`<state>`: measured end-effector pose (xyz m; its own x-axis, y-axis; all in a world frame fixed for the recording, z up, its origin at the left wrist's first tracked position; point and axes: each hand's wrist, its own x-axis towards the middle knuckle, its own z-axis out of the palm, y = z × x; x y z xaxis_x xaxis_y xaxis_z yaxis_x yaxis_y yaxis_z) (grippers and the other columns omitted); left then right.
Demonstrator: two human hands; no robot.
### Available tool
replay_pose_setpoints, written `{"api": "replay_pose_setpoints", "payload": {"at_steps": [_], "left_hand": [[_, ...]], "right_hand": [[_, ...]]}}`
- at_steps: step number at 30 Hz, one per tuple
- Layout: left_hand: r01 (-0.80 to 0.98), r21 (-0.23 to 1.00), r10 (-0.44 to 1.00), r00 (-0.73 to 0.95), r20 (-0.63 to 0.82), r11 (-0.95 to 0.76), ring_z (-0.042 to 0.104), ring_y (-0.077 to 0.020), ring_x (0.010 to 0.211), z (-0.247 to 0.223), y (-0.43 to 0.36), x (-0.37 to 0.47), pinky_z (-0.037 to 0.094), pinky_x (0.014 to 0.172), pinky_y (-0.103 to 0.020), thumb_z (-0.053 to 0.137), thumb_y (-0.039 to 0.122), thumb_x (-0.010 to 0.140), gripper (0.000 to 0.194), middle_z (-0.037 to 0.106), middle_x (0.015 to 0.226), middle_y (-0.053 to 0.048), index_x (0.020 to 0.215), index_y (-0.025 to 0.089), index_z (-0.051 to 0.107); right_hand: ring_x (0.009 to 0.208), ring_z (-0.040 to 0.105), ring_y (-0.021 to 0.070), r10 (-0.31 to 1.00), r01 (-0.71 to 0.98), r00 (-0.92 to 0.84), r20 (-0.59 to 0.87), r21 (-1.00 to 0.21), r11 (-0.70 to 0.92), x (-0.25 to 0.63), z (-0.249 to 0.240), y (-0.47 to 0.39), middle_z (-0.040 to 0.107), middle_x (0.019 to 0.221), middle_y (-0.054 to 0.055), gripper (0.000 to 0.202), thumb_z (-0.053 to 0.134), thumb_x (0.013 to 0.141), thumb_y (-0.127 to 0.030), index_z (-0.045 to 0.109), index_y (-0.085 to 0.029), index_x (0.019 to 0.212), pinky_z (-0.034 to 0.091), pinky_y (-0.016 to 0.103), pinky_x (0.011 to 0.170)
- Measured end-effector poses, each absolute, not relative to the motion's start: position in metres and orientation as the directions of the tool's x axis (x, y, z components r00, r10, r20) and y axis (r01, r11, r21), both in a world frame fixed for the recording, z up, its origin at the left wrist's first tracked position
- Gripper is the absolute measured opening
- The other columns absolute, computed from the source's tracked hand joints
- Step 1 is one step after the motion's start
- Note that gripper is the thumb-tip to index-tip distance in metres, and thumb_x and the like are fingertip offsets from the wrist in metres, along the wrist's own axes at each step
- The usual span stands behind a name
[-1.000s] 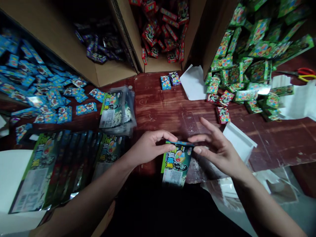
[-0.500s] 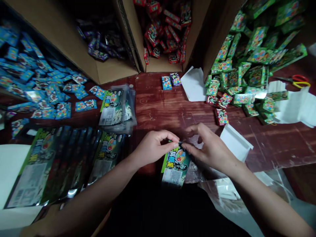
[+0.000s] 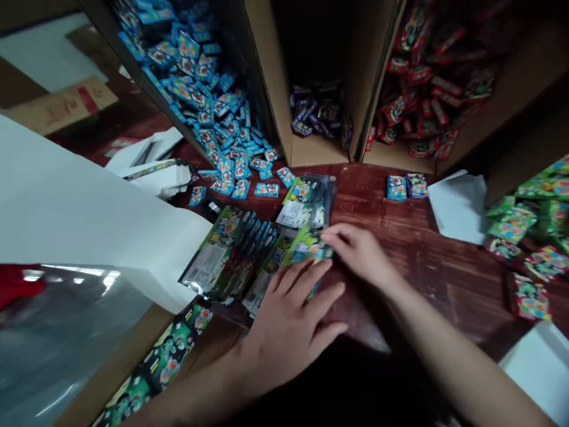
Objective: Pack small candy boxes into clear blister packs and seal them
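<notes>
A green and black printed candy packet (image 3: 306,244) is in front of me, slightly blurred. My right hand (image 3: 362,252) pinches it at its right edge between thumb and fingers. Spread over the packet's lower part is my left hand (image 3: 293,323), back upward and fingers apart, covering much of it. Just left lies another printed packet (image 3: 265,276), partly under the left fingers. Beyond that, a row of overlapping packets (image 3: 217,252) lies on the table. Behind the held packet rests a pile of flat clear-edged packets (image 3: 304,204).
Cartons at the back hold small blue boxes (image 3: 200,89), purple boxes (image 3: 317,112) and red boxes (image 3: 440,107). Green boxes (image 3: 513,222) spill at the right. One blue box (image 3: 396,187) stands beside a purple box (image 3: 416,185) near white paper (image 3: 460,204).
My view has swung left. Both hands moved left with the packet, toward the other packets. The left hand went from pinching the packet's top to lying spread over it.
</notes>
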<state>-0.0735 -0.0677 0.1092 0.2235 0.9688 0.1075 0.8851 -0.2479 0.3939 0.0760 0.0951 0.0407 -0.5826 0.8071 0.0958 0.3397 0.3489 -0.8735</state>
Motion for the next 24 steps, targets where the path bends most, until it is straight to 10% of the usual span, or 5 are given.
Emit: {"api": "replay_pose_setpoints", "payload": {"at_steps": [7, 10, 17, 24], "left_hand": [[0.994, 0.11, 1.0, 0.011, -0.025, -0.008, 0.054, -0.0359, 0.132, 0.057, -0.07, -0.11, 0.051, 0.102, -0.054, 0.059, 0.024, 0.093, 0.037, 0.055, 0.15, -0.007, 0.129, 0.024, 0.067], [0.997, 0.081, 1.0, -0.003, -0.002, 0.003, 0.058, -0.0363, 0.129, 0.055, -0.069, -0.109, 0.054, 0.098, -0.053, 0.054, 0.026, 0.095, 0.034, 0.057, 0.148, -0.007, 0.125, 0.023, 0.07], [0.985, 0.17, 1.0, -0.012, 0.023, 0.008, 0.062, -0.0358, 0.121, 0.067, -0.038, -0.106, 0.049, 0.102, -0.051, 0.056, 0.034, 0.094, 0.032, 0.063, 0.141, -0.011, 0.12, 0.023, 0.071], [0.943, 0.148, 0.931, -0.251, -0.265, 0.297, 0.055, -0.0357, 0.131, 0.093, 0.142, -0.114, 0.043, 0.109, -0.046, 0.07, 0.04, 0.088, 0.06, 0.06, 0.138, -0.021, 0.139, 0.012, 0.054]], "right_hand": [[0.153, 0.027, 0.029, 0.501, 0.371, -0.864, 0.056, -0.601, 0.708, 0.027, 0.013, 0.143, 0.035, 0.163, 0.011, 0.065, 0.059, 0.086, -0.017, 0.048, -0.018, 0.15, 0.024, 0.05, 0.124], [0.151, 0.03, 0.0281, 0.396, 0.378, -0.915, -0.075, -0.5, 0.779, 0.057, 0.008, 0.154, 0.041, 0.161, 0.008, 0.079, 0.057, 0.079, -0.011, 0.041, -0.024, 0.155, 0.018, 0.054, 0.125], [0.14, 0.042, 0.0353, 0.608, 0.538, -0.793, -0.046, -0.522, 0.662, 0.104, -0.001, 0.145, 0.051, 0.148, 0.013, 0.067, 0.068, 0.084, -0.06, 0.057, -0.032, 0.143, 0.012, 0.061, 0.122], [0.154, 0.022, 0.0346, 0.864, 0.686, -0.503, -0.018, -0.617, 0.386, 0.074, -0.025, 0.135, 0.026, 0.163, 0.027, 0.077, 0.021, 0.104, -0.055, 0.012, -0.004, 0.16, 0.02, 0.061, 0.121]]}}
